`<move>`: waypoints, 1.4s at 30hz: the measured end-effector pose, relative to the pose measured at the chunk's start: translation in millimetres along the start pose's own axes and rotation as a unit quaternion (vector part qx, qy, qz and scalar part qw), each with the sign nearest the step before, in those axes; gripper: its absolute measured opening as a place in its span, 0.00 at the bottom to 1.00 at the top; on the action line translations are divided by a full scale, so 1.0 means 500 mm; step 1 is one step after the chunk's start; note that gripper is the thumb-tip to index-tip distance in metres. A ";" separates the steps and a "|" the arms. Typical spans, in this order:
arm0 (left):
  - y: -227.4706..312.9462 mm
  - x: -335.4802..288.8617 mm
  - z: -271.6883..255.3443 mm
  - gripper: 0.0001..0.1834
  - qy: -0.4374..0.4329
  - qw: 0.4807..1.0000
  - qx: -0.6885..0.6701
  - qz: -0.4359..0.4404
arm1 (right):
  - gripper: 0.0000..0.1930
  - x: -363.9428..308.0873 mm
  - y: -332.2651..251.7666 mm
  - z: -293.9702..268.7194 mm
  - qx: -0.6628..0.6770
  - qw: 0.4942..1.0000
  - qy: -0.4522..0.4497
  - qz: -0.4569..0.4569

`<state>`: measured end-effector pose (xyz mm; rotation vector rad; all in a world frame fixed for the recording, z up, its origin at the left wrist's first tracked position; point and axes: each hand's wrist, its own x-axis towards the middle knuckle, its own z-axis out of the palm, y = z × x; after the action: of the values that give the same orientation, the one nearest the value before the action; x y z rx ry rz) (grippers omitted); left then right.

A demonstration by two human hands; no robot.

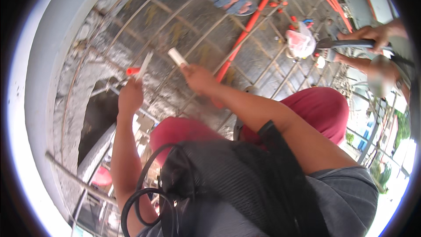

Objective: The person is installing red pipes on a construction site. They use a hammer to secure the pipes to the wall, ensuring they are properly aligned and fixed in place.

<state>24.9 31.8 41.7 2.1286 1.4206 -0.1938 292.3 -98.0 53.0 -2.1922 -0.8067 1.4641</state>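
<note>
Head view is looking down past the person's maroon trousers (315,112), and both bare arms are reaching forward between and beside the knees. Left grip (130,96) is clamping the near end of a thin, pale flat strip (145,65), and that strip's long axis is pointing away from the body, leaning a bit right. Right grip (197,79) is closing around the near end of a white tube (176,57), whose free end is pointing away and leaning left. So the two pieces are sitting just ahead of the knuckles and angling toward each other, but their tips aren't touching; imo that gap is the relation everything's hanging on. A short orange pipe piece (133,70) is sitting right by the strip, way nearer the left hand than the right. Can't tell if the fingers are holding it too.

Further out, rebar mesh (272,61) is running over the floor, and a long orange pipe (250,26) is lying diagonally past the right hand. Beyond that, a white plastic bag (300,39) is resting near where a co-worker's hand (372,35) is holding a black-handled tool (353,43). Another person's sandaled foot (237,5) is showing at the far edge.
</note>
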 end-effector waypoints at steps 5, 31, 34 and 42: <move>0.033 -0.027 0.044 0.24 -0.039 0.994 -0.098 0.020 | 0.36 0.005 -0.006 -0.048 -0.081 0.996 0.034 -0.029; 0.033 -0.094 0.105 0.18 0.066 0.853 -0.491 -0.162 | 0.31 0.036 0.075 -0.183 -0.259 0.960 0.091 -0.049; 0.030 -0.113 0.098 0.18 0.061 0.832 -0.529 -0.157 | 0.34 0.032 0.076 -0.232 -0.334 0.923 0.142 -0.127; -0.013 -0.140 0.108 0.16 0.055 0.850 -0.516 -0.090 | 0.37 0.029 0.120 -0.486 -0.418 0.880 0.187 -0.129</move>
<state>-0.6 -51.0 23.6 1.1192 1.3258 0.5306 536.2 -134.2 100.0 -2.6615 -1.7233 0.5408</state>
